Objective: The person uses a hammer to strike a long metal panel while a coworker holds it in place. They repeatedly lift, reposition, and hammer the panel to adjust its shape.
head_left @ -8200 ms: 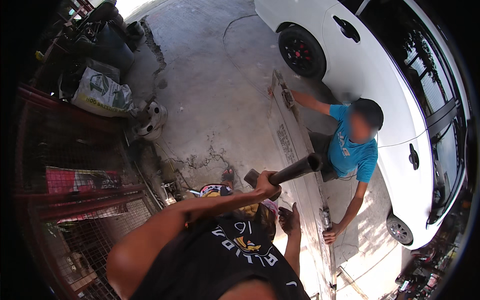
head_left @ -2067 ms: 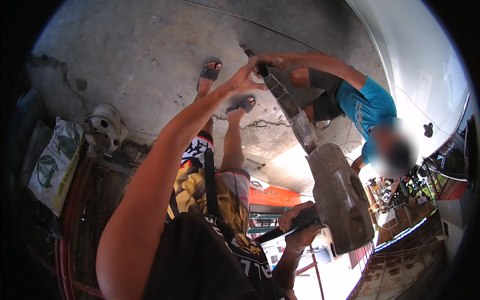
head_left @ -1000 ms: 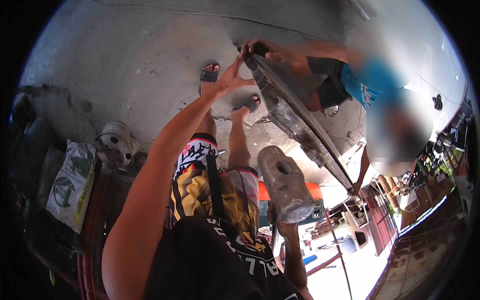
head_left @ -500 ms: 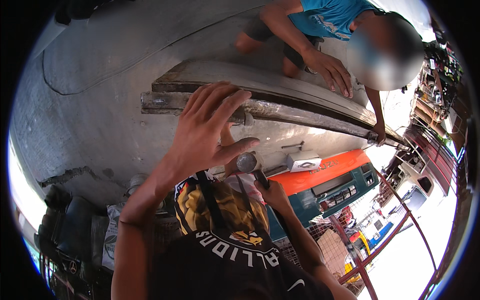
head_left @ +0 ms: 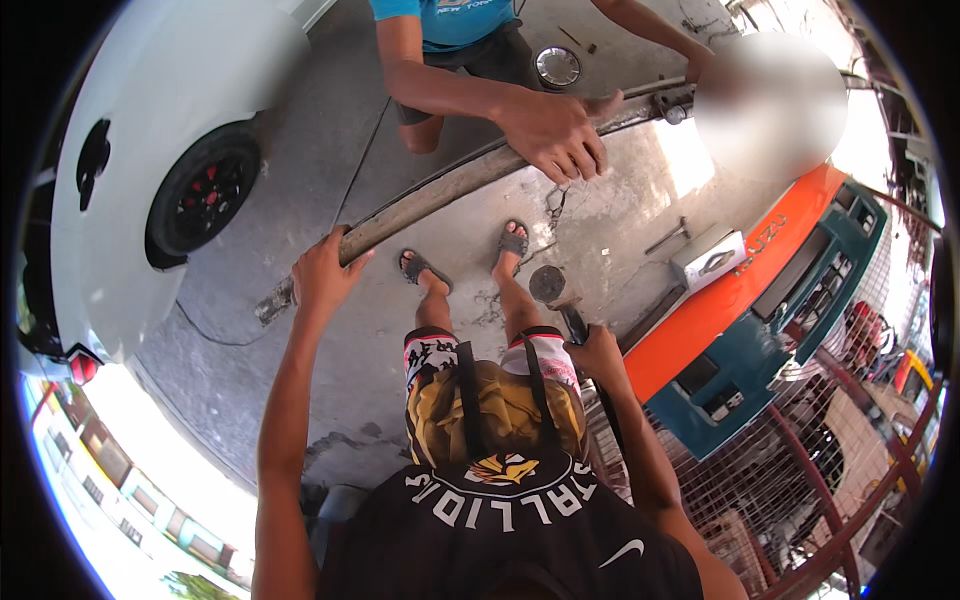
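A long, worn metal beam [head_left: 430, 205] runs slantwise above the concrete floor, from the lower left up to the right. My left hand [head_left: 325, 270] is closed around it near its left end. In my right hand [head_left: 597, 357] I grip the dark handle of a hammer, whose heavy round head [head_left: 548, 284] points up in front of my knees, apart from the beam. Across from me, a co-worker in a blue shirt has one hand [head_left: 555, 140] over the middle of the beam. The co-worker's other arm [head_left: 655, 28] reaches toward the beam's far right end.
A white car [head_left: 110, 250] with a black wheel [head_left: 205, 190] stands at the left. To the right lie an orange and dark green vehicle panel [head_left: 700, 335], a white box [head_left: 708, 258] and a T-shaped tool [head_left: 668, 236]. Behind the beam rests a round silver piece [head_left: 557, 67].
My left hand, raised with spread fingers before, now wraps the beam. The view has shifted, bringing the car and my feet in. The co-worker's hand has come over the beam. My right hand keeps the hammer.
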Motion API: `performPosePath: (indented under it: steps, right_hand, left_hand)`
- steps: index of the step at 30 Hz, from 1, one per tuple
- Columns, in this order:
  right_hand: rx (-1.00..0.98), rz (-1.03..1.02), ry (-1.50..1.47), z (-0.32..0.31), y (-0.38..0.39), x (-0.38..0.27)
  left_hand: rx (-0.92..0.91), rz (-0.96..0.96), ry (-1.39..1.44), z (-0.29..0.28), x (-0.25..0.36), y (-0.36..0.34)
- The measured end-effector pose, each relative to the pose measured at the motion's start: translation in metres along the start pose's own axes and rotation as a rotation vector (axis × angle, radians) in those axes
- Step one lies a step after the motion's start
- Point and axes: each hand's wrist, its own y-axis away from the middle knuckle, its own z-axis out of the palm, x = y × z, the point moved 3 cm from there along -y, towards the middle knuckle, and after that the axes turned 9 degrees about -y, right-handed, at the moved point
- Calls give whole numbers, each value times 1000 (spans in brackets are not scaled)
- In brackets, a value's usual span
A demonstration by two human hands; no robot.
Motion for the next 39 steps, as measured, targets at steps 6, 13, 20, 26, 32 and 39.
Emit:
performPosePath:
  steps: [6,13,20,26,32,39]
  right_hand:
    - [97,122,-329,65,-32,108]
    - [133,253,-678,139,8,187]
    - [253,351,-801,170,33,224]
    - [277,299,-768,119,27,210]
    - [324,186,-640,32,28,154]
    - [117,51,-728,-66,57,50]
  left_hand:
    - [228,376,-51,-10,71,-21]
    - [96,340,177,12,183,-68]
    - [172,398,178,18,158,-95]
    - [182,437,236,8,156,-95]
    - [247,503,222,-4,169,-91]
    - [214,311,69,-27,171,-77]
